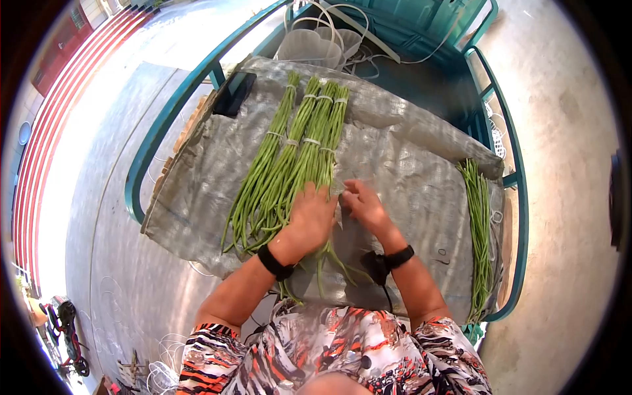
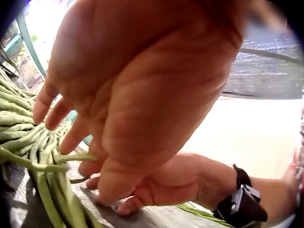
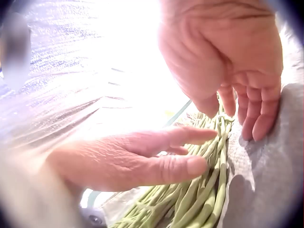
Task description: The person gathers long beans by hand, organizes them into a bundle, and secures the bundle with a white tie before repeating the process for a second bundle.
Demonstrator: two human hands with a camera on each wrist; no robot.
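Several bundles of long green beans (image 1: 273, 158), bound with pale ties, lie side by side on a grey sheet (image 1: 401, 171). My left hand (image 1: 313, 214) rests over the lower part of the rightmost beans, its fingers extended. In the left wrist view, its fingertips (image 2: 66, 140) are right at the beans (image 2: 21, 128). Just right of them is my right hand (image 1: 365, 205), fingers loosely bent. The right wrist view has this right hand (image 3: 225, 61) palm in sight, fingers pointing down beside the beans (image 3: 209, 190), with nothing visible in its grasp.
More long beans (image 1: 477, 237) lie at the sheet's right edge. A dark phone-like slab (image 1: 235, 94) is at the upper left. Green cart rails (image 1: 172, 108) flank the sheet, and clear plastic containers (image 1: 309, 47) stand behind it. Loose bean ends hang toward the person's patterned shirt (image 1: 336, 342).
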